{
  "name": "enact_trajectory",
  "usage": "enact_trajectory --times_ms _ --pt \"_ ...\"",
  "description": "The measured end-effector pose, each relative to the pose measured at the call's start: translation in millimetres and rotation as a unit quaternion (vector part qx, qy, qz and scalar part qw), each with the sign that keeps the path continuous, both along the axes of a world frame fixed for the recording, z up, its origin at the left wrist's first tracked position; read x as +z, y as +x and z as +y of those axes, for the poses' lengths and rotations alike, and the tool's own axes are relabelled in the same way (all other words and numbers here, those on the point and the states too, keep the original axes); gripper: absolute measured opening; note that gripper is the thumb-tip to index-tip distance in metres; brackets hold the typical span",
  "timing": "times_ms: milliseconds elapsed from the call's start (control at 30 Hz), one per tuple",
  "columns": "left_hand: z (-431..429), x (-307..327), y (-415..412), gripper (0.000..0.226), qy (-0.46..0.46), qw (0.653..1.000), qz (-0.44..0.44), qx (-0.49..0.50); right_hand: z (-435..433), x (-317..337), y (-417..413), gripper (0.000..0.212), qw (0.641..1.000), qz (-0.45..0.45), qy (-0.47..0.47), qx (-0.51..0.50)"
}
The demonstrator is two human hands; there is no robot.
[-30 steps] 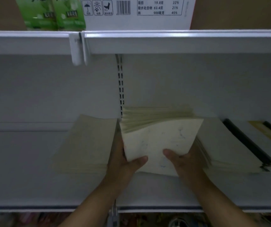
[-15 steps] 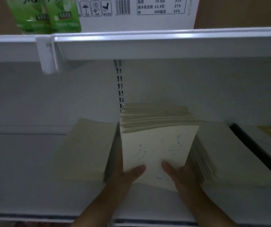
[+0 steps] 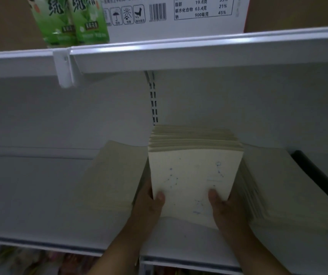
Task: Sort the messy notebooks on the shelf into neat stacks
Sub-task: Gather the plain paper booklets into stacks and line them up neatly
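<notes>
The left hand (image 3: 149, 207) grips the near left corner of the middle stack (image 3: 193, 175) of notebooks, thumb pressed on the top cover and fingers hidden underneath. The right hand (image 3: 224, 207) grips the near right corner the same way. This stack is tilted: its near edge sits low between the hands, just above the shelf (image 3: 40, 195), and its far edge is raised toward the back panel, so its long axis runs away from the person. The far edges of the notebooks fan slightly (too many thin layers to count). The cream top cover faces the camera and carries faint blue ink dots and lines, none readable.

There are three cream stacks in all. The left stack (image 3: 111, 175) lies flat just beside the left hand, and the right stack (image 3: 282, 187) lies flat against the right wrist, its left side stepped unevenly. Past it lies a black-edged item (image 3: 318, 175), possibly another book.

A slotted upright (image 3: 153, 100) runs up the back panel behind the held stack. On the upper shelf (image 3: 199, 50) stand two green cartons (image 3: 69, 18), each with a large character that looks like "绿", and one white box (image 3: 179, 26) printed with a barcode, handling icons and the figures "19.8克 33%", "63.4克 21%", "900毫克 45%".
</notes>
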State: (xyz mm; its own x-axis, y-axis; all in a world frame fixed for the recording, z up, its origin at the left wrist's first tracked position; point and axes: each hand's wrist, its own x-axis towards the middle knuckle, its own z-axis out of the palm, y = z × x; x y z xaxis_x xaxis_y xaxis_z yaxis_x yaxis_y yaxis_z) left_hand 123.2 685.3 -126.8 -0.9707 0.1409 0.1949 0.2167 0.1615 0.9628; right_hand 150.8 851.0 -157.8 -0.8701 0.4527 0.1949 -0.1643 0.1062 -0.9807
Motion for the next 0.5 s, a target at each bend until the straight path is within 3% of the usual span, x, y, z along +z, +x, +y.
enact_trajectory --times_ms 400,500 --pt "-0.8 0.8 -5.4 0.033 -0.052 0.998 0.019 0.035 -7.7 4.0 0.0 0.026 0.999 0.017 -0.015 -0.042" --pt "-3.0 9.3 -4.8 0.030 -0.060 0.998 0.027 0.012 -11.0 15.6 3.4 0.020 0.999 -0.012 -0.005 -0.039"
